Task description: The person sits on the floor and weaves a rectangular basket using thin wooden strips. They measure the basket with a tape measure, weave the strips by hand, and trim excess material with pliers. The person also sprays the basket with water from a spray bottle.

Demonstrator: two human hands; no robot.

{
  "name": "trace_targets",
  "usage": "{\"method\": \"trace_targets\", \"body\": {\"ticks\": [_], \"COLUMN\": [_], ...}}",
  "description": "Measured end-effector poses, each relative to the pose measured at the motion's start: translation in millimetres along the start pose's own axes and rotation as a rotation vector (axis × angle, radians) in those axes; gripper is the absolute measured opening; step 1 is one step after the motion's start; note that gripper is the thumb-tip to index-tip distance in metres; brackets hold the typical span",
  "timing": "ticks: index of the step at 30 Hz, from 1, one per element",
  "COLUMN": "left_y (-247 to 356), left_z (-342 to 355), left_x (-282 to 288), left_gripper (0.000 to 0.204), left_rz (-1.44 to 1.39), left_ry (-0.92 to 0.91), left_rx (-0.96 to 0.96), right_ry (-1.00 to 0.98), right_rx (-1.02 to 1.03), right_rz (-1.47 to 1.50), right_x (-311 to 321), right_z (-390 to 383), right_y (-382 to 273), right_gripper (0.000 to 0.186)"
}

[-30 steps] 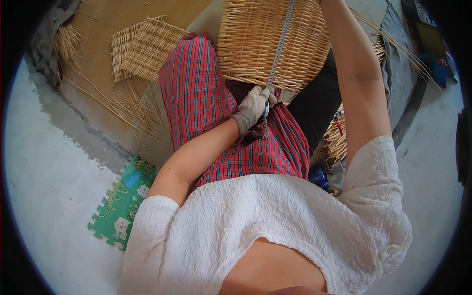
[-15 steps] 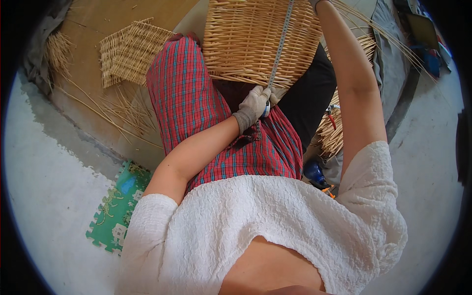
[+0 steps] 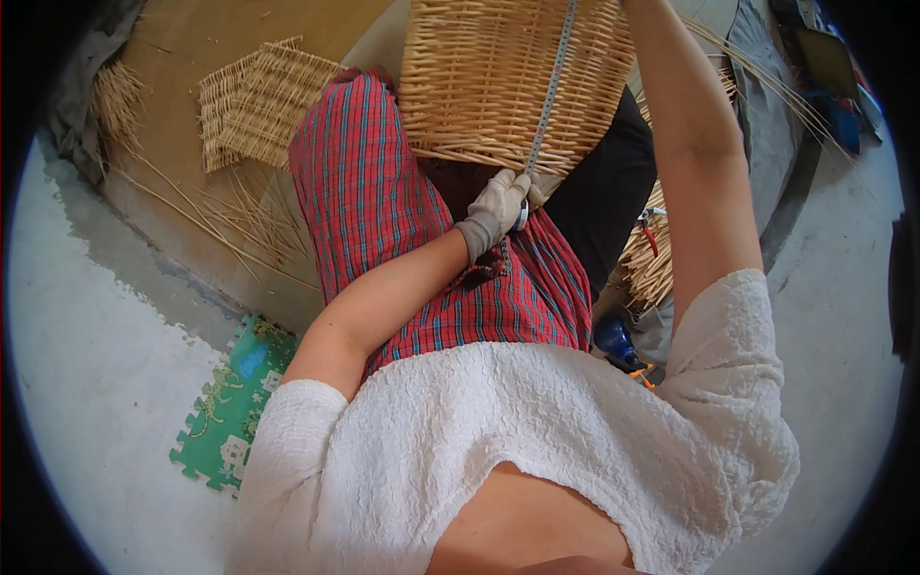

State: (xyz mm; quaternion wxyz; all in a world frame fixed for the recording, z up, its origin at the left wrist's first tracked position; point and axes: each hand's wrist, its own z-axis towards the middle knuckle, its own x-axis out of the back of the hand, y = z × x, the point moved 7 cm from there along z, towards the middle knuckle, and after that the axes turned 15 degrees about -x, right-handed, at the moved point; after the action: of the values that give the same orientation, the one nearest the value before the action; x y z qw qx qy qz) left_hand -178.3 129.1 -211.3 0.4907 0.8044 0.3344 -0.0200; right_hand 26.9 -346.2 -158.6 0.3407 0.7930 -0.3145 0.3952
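Observation:
A woven wicker panel [image 3: 479, 81] lies across the front of my legs, its far end cut off by the upper edge. A tape measure's metal blade [image 3: 550, 96] runs straight up its weave, right of the middle. At the panel's near edge my gloved left hand [image 3: 498, 198] is closed around the tape measure's case [image 3: 521, 215], mostly covered by the fingers. My right arm [image 3: 704, 144] reaches forward along the panel's right side. Its hand is beyond the upper edge of the picture.
Two smaller wicker pieces [image 3: 273, 105] lie on the board at the left, with loose rods [image 3: 240, 225] near them. A bundle of cut rods [image 3: 650, 273] and red-handled cutters [image 3: 650, 235] sit at my right. Close by is a blue bottle [image 3: 613, 337]. A green foam mat [image 3: 225, 412] lies at left.
The panel has shifted very slightly to the right with the tape blade. My right hand has slid up out of the picture; my left hand keeps its grip on the tape measure.

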Motion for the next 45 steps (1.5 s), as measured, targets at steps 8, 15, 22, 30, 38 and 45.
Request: {"method": "trace_targets", "body": {"ticks": [8,15,22,30,38,45], "left_y": [-9.1,35.3,167.6,312.7,315.4,393.7], "left_z": [9.1,-14.8,27.9,208.7,250.1,166.0], "left_x": [11.7,2.4,-66.1,-105.3,-63.0,9.0], "left_gripper": [0.035,0.034,0.023,0.052,0.079,0.070], "left_rz": [0.078,-0.118,0.531,1.670,1.545,0.853], "left_ry": [-0.019,-0.025,-0.477,0.067,0.137,0.280], "left_rx": [0.026,-0.228,-0.720,-1.206,-0.643,-0.647], "right_ry": [0.245,0.248,-0.240,0.169,0.490,0.504], "right_rx": [-0.027,0.148,0.041,-0.707,-0.483,-0.050], "right_rz": [0.712,0.826,2.181,1.647,1.580,1.827], "right_x": [33.2,-28.4,-154.7,-428.5,-261.5,-148.9], "right_z": [-98.2,-257.9,-372.5,-355.2,-405.4,-330.9], "right_y": [-18.2,36.3,125.0,290.6,227.5,181.5], "right_gripper": [0.046,0.050,0.043,0.022,0.029,0.059]}}
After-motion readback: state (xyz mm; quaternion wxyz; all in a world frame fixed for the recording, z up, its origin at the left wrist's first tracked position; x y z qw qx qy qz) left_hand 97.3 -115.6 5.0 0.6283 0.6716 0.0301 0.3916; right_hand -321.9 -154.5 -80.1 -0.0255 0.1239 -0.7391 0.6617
